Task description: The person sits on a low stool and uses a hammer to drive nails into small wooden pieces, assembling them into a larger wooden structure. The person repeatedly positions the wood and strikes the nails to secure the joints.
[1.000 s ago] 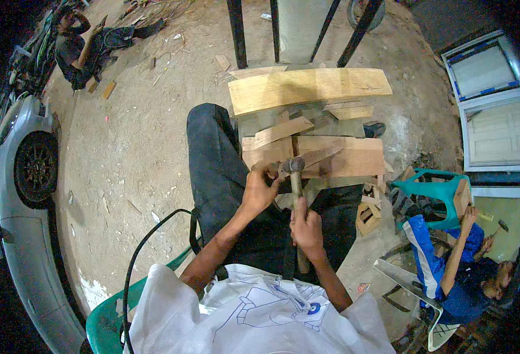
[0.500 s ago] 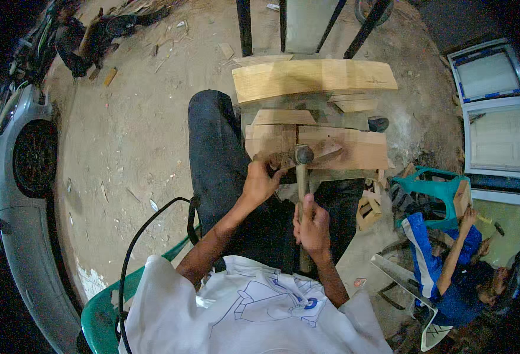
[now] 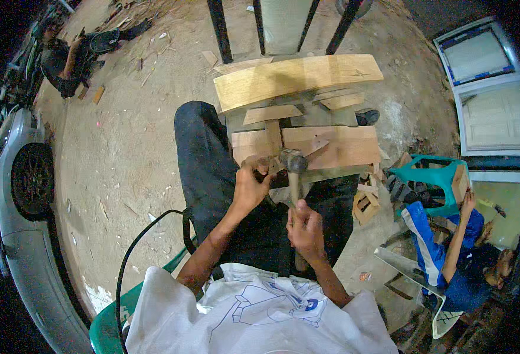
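Note:
My right hand [image 3: 307, 232] is wrapped round the wooden handle of a hammer [image 3: 296, 187]. The hammer's dark metal head sits over the near edge of a reddish wooden board [image 3: 345, 146] in front of my knees. Beside it, my left hand [image 3: 251, 184] has its fingers bent and pinched at the board's near edge, by a narrow wooden strip [image 3: 274, 137]; whatever they pinch is too small to make out. That strip runs away from me across the board to a short angled wood piece [image 3: 273, 113].
Beyond lies a pale curved plank [image 3: 298, 81] with wood offcuts [image 3: 340, 99] near it. On the right, another person [image 3: 469, 277] sits beside a teal plastic stool [image 3: 434, 184] with a hammer. A grey car [image 3: 27, 248] stands at left; a black cable [image 3: 131, 248] loops by my left side.
The view has shifted slightly, so the boards appear further left. The hammer head has stayed close to my left hand, its face turned a little. Both hands keep their grips.

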The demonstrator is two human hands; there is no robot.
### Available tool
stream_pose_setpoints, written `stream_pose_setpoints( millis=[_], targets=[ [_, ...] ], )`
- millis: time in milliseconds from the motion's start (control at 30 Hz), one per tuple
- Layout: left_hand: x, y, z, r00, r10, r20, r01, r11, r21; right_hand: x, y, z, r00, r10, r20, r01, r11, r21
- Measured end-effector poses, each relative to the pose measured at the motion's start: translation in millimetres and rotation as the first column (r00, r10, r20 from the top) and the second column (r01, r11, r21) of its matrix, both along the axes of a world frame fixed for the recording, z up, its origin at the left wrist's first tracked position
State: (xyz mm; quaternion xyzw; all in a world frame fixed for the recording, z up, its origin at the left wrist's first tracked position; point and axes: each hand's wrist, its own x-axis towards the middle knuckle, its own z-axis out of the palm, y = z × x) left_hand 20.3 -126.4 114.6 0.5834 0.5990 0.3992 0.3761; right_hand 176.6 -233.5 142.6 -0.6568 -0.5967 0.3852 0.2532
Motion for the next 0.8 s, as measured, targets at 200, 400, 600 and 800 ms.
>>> stream_pose_setpoints(
  millis=[200,400,600,800],
  targets=[
    [0.2,-0.3,-0.7,1.0,0.017,0.026,-0.019,0.998,0.068,-15.4,19.0,52.2,0.977,-0.044,-0.207,-0.002,0.977,-0.215],
    [2.8,-1.6,20.9,1.0,-0.018,-0.025,0.018,1.0,-0.021,-6.9,-3.4,33.8,1.0,-0.008,0.011,0.011,0.963,-0.269],
    [1.3,-0.5,14.4,0.996,-0.031,0.086,0.035,0.998,-0.043,-2.8,25.8,39.6,0.879,-0.393,-0.271,0.215,0.832,-0.512],
    [-2.8,-3.0,37.0,0.964,-0.066,-0.258,0.088,0.993,0.073,-3.4,24.8,90.9,0.807,-0.471,-0.356,0.217,0.797,-0.563]
  ],
)
